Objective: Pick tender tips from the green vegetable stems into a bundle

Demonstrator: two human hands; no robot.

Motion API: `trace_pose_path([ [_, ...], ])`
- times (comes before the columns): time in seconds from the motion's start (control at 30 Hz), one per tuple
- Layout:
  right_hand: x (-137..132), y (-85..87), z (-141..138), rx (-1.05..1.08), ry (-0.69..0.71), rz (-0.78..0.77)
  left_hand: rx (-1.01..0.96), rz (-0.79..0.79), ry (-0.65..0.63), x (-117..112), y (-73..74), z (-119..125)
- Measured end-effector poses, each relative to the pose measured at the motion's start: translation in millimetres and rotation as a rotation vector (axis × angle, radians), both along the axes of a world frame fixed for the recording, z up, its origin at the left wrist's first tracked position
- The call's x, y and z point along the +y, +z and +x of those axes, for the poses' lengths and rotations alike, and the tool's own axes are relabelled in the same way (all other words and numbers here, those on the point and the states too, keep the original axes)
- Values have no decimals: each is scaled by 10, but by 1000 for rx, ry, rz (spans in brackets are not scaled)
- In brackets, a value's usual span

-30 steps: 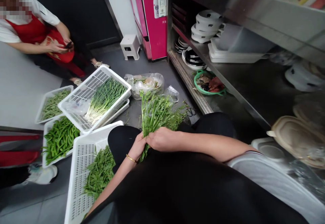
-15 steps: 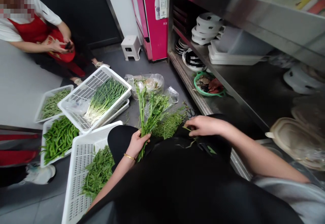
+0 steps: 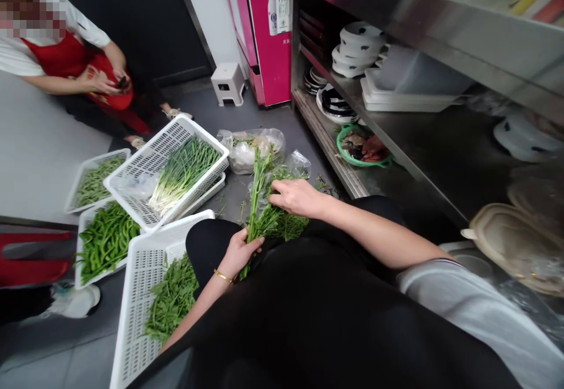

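Observation:
My left hand is wrapped round the lower stems of a bunch of leafy greens, which points up and away from me above my lap. Curled fingers bring my right hand against the leafy right side of that bunch. What its fingertips pinch is hidden. Below the right hand lies a heap of loose green trimmings. To the left, a white perforated basket holds more picked leafy greens.
Further left are baskets of scallions, green peppers and green beans. A clear plastic bag lies ahead on the floor. Steel shelving with dishes runs along the right. A person in a red apron sits at the far left.
My right hand has moved left from beside my right knee to the leaves of the bunch. My left hand keeps its hold, and the bunch leans slightly more to the right.

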State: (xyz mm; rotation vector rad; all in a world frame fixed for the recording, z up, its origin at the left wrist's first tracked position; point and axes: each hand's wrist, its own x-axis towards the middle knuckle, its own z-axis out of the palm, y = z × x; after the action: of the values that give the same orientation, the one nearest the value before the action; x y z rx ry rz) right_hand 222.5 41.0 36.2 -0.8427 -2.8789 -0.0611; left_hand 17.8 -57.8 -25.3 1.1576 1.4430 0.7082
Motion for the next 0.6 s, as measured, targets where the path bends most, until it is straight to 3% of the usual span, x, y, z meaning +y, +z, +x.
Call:
trace_pose_path([
  [0.17,-129,-82,-36,59,-31,40,0,82,64,29,-65,40],
  [0.3,-242,-186,-33,176,-70,-27,45,172,123,48,-76,55],
  [0.5,-104,-61,-62,558,-417,-440,123,323,144,26,-104,36],
  [0.6,2,-37,-157,668,-509,-630,147,401,136,4,-128,30],
])
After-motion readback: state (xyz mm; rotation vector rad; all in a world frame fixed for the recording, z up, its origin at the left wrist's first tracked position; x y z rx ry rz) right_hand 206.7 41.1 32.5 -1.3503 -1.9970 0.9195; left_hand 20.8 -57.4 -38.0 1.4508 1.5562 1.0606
